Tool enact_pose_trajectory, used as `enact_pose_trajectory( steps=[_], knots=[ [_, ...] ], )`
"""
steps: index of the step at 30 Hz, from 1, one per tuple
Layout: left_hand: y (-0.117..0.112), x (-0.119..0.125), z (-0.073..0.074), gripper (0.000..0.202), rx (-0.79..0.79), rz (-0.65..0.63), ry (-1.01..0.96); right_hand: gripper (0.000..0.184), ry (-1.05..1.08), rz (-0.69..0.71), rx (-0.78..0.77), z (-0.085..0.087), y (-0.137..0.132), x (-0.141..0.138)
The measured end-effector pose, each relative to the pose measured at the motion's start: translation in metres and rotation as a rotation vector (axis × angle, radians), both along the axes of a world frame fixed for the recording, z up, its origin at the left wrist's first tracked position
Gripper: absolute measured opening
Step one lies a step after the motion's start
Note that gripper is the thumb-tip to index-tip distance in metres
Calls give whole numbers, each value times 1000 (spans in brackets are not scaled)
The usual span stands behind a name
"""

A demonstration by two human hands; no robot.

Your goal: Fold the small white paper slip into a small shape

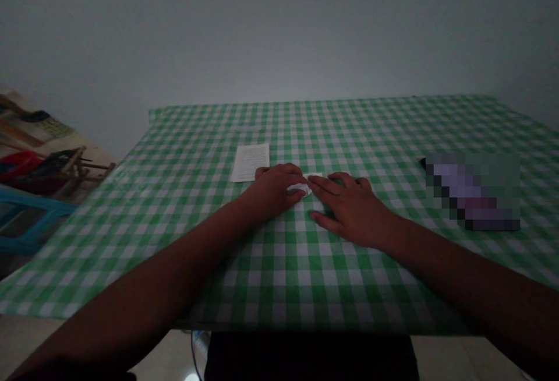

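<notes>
Green checked cloth [271, 293] spreads wide, its near edge just above the dark lap [310, 357], with a cable [194, 352] showing below on the near left. Bare cloth lies between that edge and the hands. Off the left edge stands a blue frame [21, 212]. Around the middle, white paper [299, 188] lies under the fingers: the right hand [351, 209] has its thumb well apart from its fingers, fingertips at the paper; the left hand [276, 190] curls over the paper's left side, and whether it pinches I cannot tell. Well apart on the right lies a pixelated item [471, 194]. Just left of the left hand's fingers is a printed sheet [251, 161]. Beyond, open cloth runs to the far edge and pale wall [279, 49]
</notes>
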State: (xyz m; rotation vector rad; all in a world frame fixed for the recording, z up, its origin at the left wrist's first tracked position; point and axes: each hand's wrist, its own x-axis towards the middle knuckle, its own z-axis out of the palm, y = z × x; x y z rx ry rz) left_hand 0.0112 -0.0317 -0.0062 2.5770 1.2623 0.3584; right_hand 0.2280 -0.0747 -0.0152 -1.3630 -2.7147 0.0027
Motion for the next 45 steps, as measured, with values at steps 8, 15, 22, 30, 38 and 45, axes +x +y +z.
enact_pose_trajectory(
  steps=[8, 15, 22, 30, 38, 45],
  knots=[
    [1, -1, 4, 26, -27, -7, 25, 56, 88, 71, 39, 4, -1, 2],
    [1, 0, 6, 29, -53, 19, 39, 43, 65, 121, -14, 9, -3, 4],
    [1, 0, 5, 28, -42, 12, 22, 43, 22, 98, -6, 10, -4, 3],
    [1, 0, 6, 29, -51, 7, 34, 42, 116, 87, -21, 7, 0, 6],
    [2, 0, 3, 29, -56, 24, 26, 42, 36, 67, 2, 7, -1, 4],
    [1, 0, 4, 29, -65, 27, 18, 43, 8, 45, 6, 7, -3, 4]
  ],
)
